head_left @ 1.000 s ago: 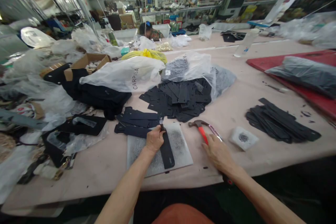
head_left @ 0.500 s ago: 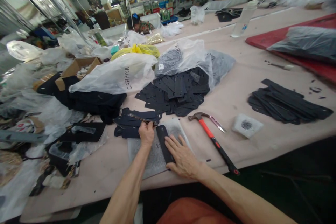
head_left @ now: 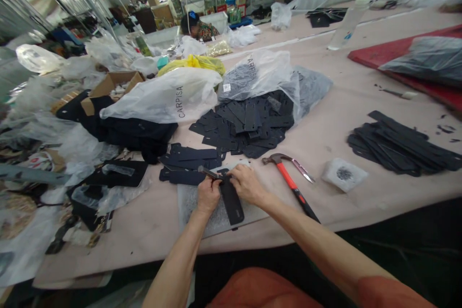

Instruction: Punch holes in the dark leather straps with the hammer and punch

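Note:
My left hand (head_left: 209, 196) is closed around a slim metal rod, which looks like a hole punch (head_left: 206, 172); the tool lies slanted, its far end near the top of a black strip (head_left: 233, 204). My right hand (head_left: 248, 184) pinches that strip at its far end, fingertips close to the left ones. Exactly what the fingertips cover is hidden. Under the strip lies a pitted, pale board (head_left: 187, 207). A claw hammer (head_left: 288, 178) with an orange and black handle rests to the right, beside small thread snips (head_left: 302, 171).
More black strips lie behind the board (head_left: 193, 155), in a large pile (head_left: 249, 120) and in a stack (head_left: 400, 147) at the right. A whitish block (head_left: 344, 174) sits near the hammer. Plastic bags (head_left: 166, 94) crowd the left and back. The table edge runs close in front.
My right hand has gone from lying flat on the strip to pinching its far end. My left hand has come right with the punch, up to the strip.

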Demonstrator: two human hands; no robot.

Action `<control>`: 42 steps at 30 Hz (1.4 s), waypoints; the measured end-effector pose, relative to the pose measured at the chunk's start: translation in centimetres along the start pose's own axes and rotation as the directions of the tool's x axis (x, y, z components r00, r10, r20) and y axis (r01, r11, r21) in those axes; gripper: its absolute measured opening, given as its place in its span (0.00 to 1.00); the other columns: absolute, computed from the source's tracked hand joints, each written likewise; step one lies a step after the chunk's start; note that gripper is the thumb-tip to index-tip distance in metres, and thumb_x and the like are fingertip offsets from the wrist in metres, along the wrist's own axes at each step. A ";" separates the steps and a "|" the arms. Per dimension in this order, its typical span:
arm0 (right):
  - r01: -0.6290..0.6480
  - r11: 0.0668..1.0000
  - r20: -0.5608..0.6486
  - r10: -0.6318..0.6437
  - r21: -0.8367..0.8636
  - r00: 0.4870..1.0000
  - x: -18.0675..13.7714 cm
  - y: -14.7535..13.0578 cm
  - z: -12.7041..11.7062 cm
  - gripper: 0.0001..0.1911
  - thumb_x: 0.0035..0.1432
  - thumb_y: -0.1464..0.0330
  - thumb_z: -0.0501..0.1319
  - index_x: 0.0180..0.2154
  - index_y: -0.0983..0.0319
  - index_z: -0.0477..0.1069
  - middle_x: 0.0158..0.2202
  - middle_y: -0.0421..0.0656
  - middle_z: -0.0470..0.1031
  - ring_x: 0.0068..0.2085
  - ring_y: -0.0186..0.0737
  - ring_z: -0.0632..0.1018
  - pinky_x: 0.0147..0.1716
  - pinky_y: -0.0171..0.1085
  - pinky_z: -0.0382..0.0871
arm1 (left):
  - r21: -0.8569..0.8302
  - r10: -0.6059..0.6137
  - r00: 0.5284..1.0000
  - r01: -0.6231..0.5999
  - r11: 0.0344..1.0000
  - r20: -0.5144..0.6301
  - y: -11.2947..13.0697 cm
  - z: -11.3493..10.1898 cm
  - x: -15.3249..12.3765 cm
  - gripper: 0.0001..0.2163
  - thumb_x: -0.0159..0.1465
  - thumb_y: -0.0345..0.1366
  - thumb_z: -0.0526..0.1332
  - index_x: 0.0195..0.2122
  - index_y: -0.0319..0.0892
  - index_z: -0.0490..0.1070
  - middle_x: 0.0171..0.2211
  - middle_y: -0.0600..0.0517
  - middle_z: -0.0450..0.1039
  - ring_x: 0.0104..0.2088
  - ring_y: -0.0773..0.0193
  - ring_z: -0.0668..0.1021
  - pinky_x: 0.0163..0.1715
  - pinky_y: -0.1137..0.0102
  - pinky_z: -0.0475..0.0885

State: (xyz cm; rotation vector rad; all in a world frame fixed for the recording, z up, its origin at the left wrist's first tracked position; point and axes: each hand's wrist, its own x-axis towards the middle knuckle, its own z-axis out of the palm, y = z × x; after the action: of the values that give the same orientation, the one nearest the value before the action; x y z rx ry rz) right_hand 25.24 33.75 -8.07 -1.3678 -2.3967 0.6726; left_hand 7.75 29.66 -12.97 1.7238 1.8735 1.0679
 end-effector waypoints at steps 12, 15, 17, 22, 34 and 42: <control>-0.054 0.990 -0.080 0.044 -0.129 0.996 1.4 -0.5 3.0 0.11 0.64 0.68 0.54 0.42 0.58 0.75 0.41 0.46 0.72 0.45 0.46 0.67 0.43 0.43 0.54 | 0.002 -0.006 1.000 0.005 1.000 0.031 -0.3 0.0 -0.1 0.09 0.63 0.32 0.55 0.39 0.43 0.74 0.40 0.47 0.79 0.42 0.58 0.80 0.45 0.67 0.74; -0.082 0.983 -0.065 0.073 -0.163 0.995 1.5 -0.7 3.3 0.11 0.64 0.68 0.53 0.41 0.59 0.75 0.42 0.47 0.71 0.45 0.47 0.66 0.44 0.44 0.53 | 0.014 -0.012 0.999 0.012 1.000 0.030 -0.3 0.0 -0.1 0.09 0.63 0.32 0.55 0.39 0.43 0.74 0.39 0.47 0.79 0.42 0.57 0.80 0.45 0.67 0.74; -0.081 0.984 -0.052 0.074 -0.161 0.996 1.8 -0.7 3.4 0.11 0.63 0.69 0.53 0.39 0.60 0.74 0.41 0.48 0.71 0.45 0.47 0.66 0.44 0.44 0.53 | 0.022 -0.016 0.999 0.015 1.000 0.028 -0.3 0.0 -0.1 0.09 0.63 0.32 0.55 0.40 0.43 0.74 0.39 0.47 0.79 0.41 0.58 0.80 0.44 0.67 0.74; -0.064 0.998 -0.100 0.066 0.022 0.993 2.1 -0.7 3.1 0.10 0.61 0.72 0.52 0.32 0.62 0.71 0.37 0.47 0.72 0.43 0.45 0.68 0.43 0.42 0.56 | 0.026 -0.016 1.000 0.015 1.000 0.021 -0.2 -0.1 0.0 0.09 0.63 0.31 0.55 0.39 0.43 0.74 0.39 0.47 0.79 0.41 0.57 0.80 0.43 0.67 0.74; -0.409 0.876 0.007 0.421 0.255 0.907 -16.5 3.2 -4.8 0.14 0.61 0.59 0.53 0.44 0.59 0.71 0.30 0.42 0.76 0.32 0.41 0.76 0.33 0.37 0.67 | -0.068 -0.009 1.000 0.011 0.998 0.021 -0.2 -0.1 0.0 0.09 0.62 0.32 0.55 0.39 0.43 0.74 0.39 0.48 0.79 0.42 0.57 0.80 0.46 0.65 0.74; -0.521 0.696 0.113 0.645 -0.494 0.756 -29.9 7.8 -3.6 0.09 0.60 0.66 0.54 0.28 0.58 0.67 0.22 0.46 0.73 0.25 0.48 0.77 0.24 0.39 0.58 | -0.035 -0.023 1.000 0.023 0.999 0.012 -0.1 0.0 0.0 0.09 0.63 0.34 0.56 0.40 0.44 0.75 0.41 0.47 0.79 0.43 0.56 0.80 0.47 0.65 0.73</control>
State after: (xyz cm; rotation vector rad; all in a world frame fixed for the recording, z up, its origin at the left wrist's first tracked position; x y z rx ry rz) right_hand 47.60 12.23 -9.99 -2.4612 -2.3872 0.5011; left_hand 7.66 29.68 -13.06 1.6813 1.8520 1.0731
